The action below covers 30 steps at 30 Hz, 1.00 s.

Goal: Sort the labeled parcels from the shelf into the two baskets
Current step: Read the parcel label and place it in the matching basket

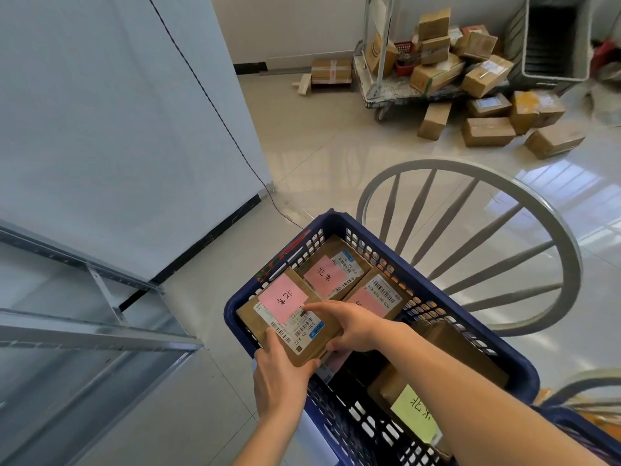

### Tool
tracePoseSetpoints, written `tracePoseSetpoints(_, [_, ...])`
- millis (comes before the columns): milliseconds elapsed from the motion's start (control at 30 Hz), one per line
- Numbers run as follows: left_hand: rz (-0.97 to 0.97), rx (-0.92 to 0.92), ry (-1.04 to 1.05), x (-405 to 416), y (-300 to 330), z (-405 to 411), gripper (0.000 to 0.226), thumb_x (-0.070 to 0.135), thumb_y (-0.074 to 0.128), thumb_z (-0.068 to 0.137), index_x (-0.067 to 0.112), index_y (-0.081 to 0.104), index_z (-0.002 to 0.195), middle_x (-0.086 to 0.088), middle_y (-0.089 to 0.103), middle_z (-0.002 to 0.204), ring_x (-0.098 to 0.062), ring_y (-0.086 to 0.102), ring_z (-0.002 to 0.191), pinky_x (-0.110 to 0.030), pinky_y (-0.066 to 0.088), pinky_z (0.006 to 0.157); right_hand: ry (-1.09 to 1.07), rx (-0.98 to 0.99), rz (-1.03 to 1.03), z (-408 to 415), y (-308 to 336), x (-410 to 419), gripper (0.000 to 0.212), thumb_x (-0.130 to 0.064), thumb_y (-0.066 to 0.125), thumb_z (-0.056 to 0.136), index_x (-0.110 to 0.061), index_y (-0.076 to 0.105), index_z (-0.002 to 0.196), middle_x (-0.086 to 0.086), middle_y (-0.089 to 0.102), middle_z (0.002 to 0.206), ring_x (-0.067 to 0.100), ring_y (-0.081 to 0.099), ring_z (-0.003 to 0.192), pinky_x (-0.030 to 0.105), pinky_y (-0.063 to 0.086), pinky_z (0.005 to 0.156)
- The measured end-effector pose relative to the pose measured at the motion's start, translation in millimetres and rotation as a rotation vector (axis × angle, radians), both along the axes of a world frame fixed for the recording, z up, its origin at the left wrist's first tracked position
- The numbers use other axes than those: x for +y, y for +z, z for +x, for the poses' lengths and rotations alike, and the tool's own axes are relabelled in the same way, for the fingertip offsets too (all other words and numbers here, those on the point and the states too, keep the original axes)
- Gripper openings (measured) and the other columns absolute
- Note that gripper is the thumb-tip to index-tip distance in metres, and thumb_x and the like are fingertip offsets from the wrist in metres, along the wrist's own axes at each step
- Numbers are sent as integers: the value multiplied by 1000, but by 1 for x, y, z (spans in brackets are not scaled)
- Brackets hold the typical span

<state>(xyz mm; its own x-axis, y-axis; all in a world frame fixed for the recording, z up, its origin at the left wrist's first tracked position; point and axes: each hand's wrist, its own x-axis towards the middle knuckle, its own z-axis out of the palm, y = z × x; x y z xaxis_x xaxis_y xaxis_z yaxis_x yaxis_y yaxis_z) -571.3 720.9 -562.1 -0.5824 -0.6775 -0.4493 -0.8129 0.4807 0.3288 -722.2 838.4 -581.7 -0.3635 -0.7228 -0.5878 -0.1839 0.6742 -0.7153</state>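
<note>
Both hands, left hand [280, 375] and right hand [349, 326], gripped pink-labelled parcel [290, 322] over blue basket [470, 317], above two pink-labelled neighbours. Risk: tilted parcel could wedge on basket rim.

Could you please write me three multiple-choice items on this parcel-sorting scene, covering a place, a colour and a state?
1. Where is the parcel that both hands hold?
A. On the metal shelf
B. Over the near-left corner of the blue basket
C. On the trolley

2. What colour is the note on that parcel?
A. Pink
B. Blue
C. White

3. How does the left hand meet the parcel?
A. It hangs clear of it
B. It grips the near edge
C. It lies flat under the basket

Answers: 1 B, the parcel sits over the basket's rim corner; 2 A, the pink note shows on top; 3 B, its fingers wrap the near edge while the right hand holds the side.
</note>
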Motion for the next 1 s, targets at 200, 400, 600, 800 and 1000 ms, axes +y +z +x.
tracePoseSetpoints(200, [-27, 14, -45, -1, -5, 4, 102, 58, 77, 76, 24, 17, 151, -6, 47, 127, -17, 56, 108, -26, 55, 80, 19, 16, -3, 0, -2, 1, 90, -13, 80, 84, -58, 34, 147, -15, 37, 156, 18, 36, 144, 46, 41, 116])
tracePoseSetpoints(400, [-15, 25, -61, -2, -5, 10, 108, 57, 80, 74, 26, 15, 153, -5, 49, 125, -18, 56, 109, -25, 54, 80, 36, 130, -7, 8, -1, 3, 96, -15, 83, 81, -56, 30, 150, -14, 41, 152, 19, 40, 141, 44, 45, 112])
tracePoseSetpoints(600, [-19, 82, -126, -3, 8, 14, 107, 55, 77, 78, 26, 12, 157, -3, 42, 128, -14, 54, 105, -25, 56, 80, -42, 158, -49, 15, 17, 16, 93, -18, 82, 81, -57, 31, 149, -16, 40, 154, 13, 39, 140, 40, 43, 113])
tracePoseSetpoints(800, [84, 193, -322, -42, 29, -9, 108, 56, 87, 66, 33, 28, 154, 5, 47, 118, -8, 53, 98, -21, 52, 78, -256, 274, -75, 35, 43, 28, 87, -36, 80, 83, -46, 32, 155, -15, 38, 158, 13, 38, 143, 40, 38, 117])
tracePoseSetpoints(1000, [133, 172, -616, -64, 41, -38, 108, 42, 89, 68, 32, 27, 156, 8, 48, 136, -4, 44, 112, -30, 47, 98, -559, 230, -82, 77, 39, 34, 81, -32, 78, 88, -42, 34, 155, -19, 37, 157, 8, 38, 143, 39, 41, 117])
